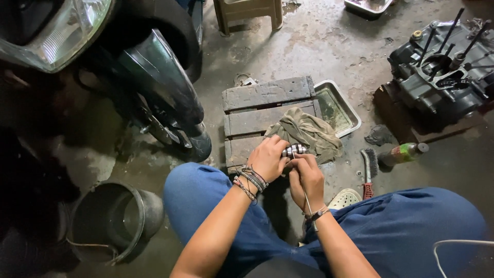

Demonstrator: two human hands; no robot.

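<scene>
Down at the middle of the view, the left hand (267, 157) and the right hand (305, 175) meet around a small metal part (293, 150), shiny and ribbed, maybe a shaft piece or a bearing set; I cannot tell exactly which. The fingers of both hands are curled closed on it, the left ones wrapping one end and the right ones pinching the other end from below, so the part stays steady between them.

The part is held just above the near edge of a low wooden pallet (265, 105), which serves as the bench. On the pallet, touching the hands' far side, lies an olive rag (309, 131), probably there for wiping oil. Right of the pallet, beside it, sits a metal tray (339, 108) with dirty liquid. Further right of the pallet are a wire brush (368, 172) with a red handle, a bottle (404, 153) lying down, and an opened engine case (442, 77) on the floor. Left of the pallet stands a motorcycle front wheel (170, 113), and nearer, a dark bucket (116, 221).
</scene>
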